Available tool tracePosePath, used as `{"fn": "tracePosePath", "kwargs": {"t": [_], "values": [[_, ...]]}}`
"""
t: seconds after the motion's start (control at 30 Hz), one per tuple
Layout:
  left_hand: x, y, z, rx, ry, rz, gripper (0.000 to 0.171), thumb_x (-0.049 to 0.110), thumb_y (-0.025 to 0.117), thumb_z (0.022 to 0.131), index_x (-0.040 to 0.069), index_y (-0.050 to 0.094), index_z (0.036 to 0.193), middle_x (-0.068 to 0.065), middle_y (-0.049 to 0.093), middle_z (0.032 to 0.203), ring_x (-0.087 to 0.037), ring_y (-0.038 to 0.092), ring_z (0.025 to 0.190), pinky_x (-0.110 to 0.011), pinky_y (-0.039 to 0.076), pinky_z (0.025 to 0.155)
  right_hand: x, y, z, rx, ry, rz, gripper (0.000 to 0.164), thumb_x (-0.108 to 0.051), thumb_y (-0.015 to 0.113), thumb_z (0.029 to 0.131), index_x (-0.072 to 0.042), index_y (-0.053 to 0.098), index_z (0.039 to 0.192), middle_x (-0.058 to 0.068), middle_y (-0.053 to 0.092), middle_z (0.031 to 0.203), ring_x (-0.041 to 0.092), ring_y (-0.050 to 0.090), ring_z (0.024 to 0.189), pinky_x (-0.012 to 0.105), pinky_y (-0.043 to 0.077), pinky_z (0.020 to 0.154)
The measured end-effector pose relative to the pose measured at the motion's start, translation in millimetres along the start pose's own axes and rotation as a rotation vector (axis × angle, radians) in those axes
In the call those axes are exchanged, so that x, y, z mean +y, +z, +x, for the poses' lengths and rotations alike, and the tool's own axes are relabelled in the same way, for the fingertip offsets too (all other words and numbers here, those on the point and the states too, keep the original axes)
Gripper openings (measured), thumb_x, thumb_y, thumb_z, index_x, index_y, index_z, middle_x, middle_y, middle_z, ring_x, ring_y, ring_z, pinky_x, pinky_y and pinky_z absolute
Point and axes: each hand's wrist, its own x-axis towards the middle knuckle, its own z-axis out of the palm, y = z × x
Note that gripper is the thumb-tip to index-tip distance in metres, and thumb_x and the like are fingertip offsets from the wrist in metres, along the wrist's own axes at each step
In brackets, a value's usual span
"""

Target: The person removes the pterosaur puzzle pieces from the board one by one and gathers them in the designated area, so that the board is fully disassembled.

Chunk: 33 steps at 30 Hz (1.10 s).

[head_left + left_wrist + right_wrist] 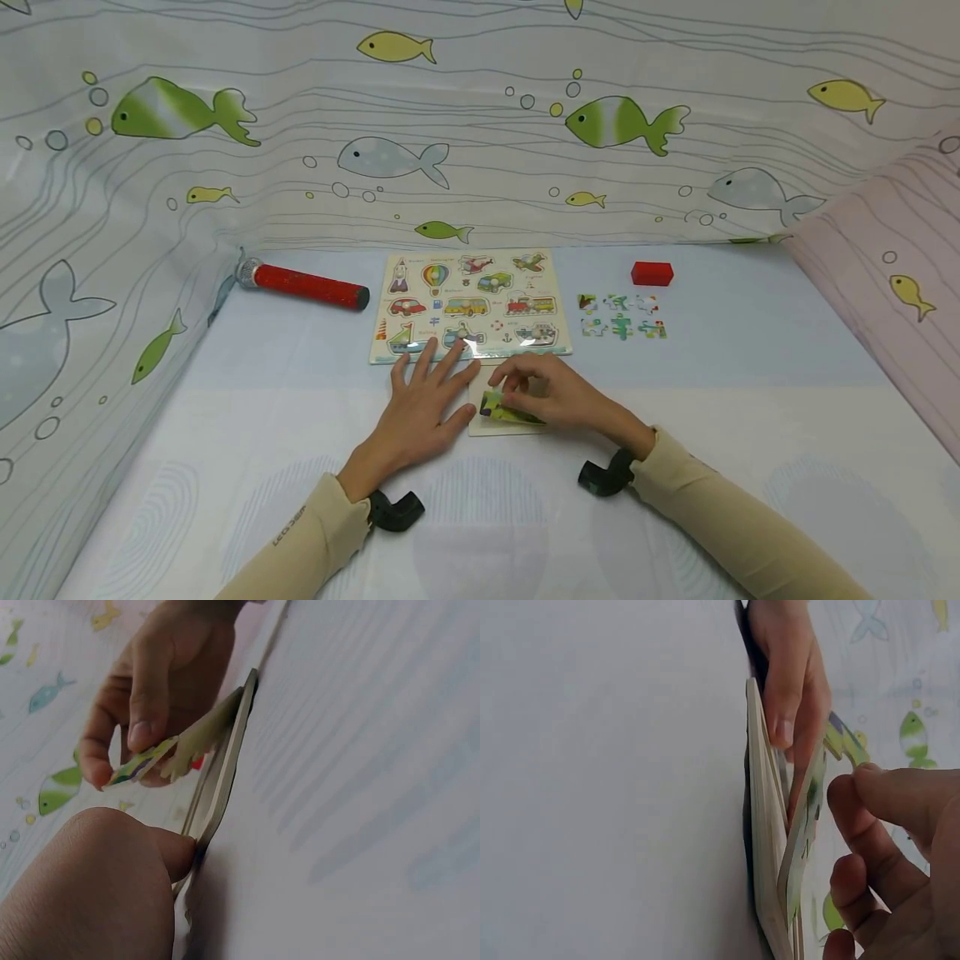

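Note:
A small wooden puzzle board [495, 430] lies in front of me, its edge showing in the right wrist view. Over it, my right hand [558, 396] pinches a green-yellow strip of joined jigsaw pieces [492, 406] between thumb and forefinger. That strip stands tilted, one end lifted and the other low at the board, as the right wrist view shows. My left hand [420, 414] lies with fingers spread, its thumb at the small board's left edge. Its fingertips reach the near edge of a larger vehicle picture board [379, 348].
Several loose jigsaw pieces [621, 326] lie in two rows at the right. Behind them sits a red block [652, 273]. A red microphone [307, 284] lies at the back left. Fish-patterned cloth [495, 108] rises behind the table.

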Motion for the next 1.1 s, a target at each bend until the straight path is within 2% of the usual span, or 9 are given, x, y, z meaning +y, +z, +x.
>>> {"fn": "tracePosePath", "kwargs": {"t": [0.13,0.33,0.5,0.73,0.97,1.1], "values": [[0.5,-0.3,0.3,-0.001,0.000,0.004,0.059,0.047,0.046,0.102,0.026,0.042,0.157,-0.004,0.022,0.171,-0.041,0.010,0.159,-0.070,0.005,0.118,1,3,1,-0.028,-0.026,0.025,0.020,-0.006,0.072,0.094,-0.012,0.071,0.112,0.000,0.072,0.090,0.008,0.065,0.081,0.026,0.054,0.073],[0.3,-0.9,0.0,-0.004,-0.004,0.006,0.059,0.047,0.046,0.102,0.026,0.041,0.157,-0.004,0.021,0.171,-0.040,0.009,0.159,-0.070,0.004,0.118,2,7,3,-0.052,-0.012,-0.015,0.018,-0.007,0.073,0.093,-0.012,0.070,0.111,-0.001,0.072,0.086,0.006,0.062,0.074,0.024,0.054,0.067],[-0.1,-0.6,-0.2,-0.003,-0.001,0.000,0.059,0.047,0.046,0.102,0.026,0.042,0.157,-0.004,0.022,0.171,-0.040,0.009,0.159,-0.070,0.004,0.118,1,0,1,-0.050,0.015,-0.028,0.019,-0.009,0.071,0.095,-0.014,0.070,0.113,-0.003,0.072,0.090,0.006,0.064,0.081,0.025,0.054,0.073],[0.1,-0.1,-0.1,-0.012,0.003,0.000,0.060,0.048,0.046,0.102,0.026,0.041,0.157,-0.004,0.022,0.171,-0.041,0.010,0.159,-0.070,0.004,0.118,3,-32,-4,-0.016,0.020,-0.050,0.019,-0.006,0.071,0.095,-0.010,0.071,0.113,0.000,0.073,0.085,0.010,0.062,0.079,0.027,0.051,0.074],[0.0,1.1,-0.6,-0.015,-0.002,-0.001,0.060,0.048,0.046,0.101,0.026,0.040,0.158,-0.003,0.020,0.172,-0.041,0.009,0.159,-0.069,0.004,0.119,14,-69,-13,-0.045,0.133,-0.129,0.019,-0.006,0.071,0.094,-0.015,0.072,0.111,-0.003,0.069,0.084,0.014,0.060,0.081,0.028,0.050,0.077],[-0.3,1.1,-0.3,-0.017,-0.003,0.000,0.061,0.048,0.045,0.102,0.027,0.039,0.158,-0.003,0.019,0.172,-0.040,0.008,0.159,-0.069,0.003,0.119,20,-88,-19,-0.064,0.188,-0.174,0.020,-0.008,0.072,0.093,-0.018,0.072,0.110,-0.005,0.068,0.083,0.015,0.058,0.079,0.028,0.050,0.074]]}}
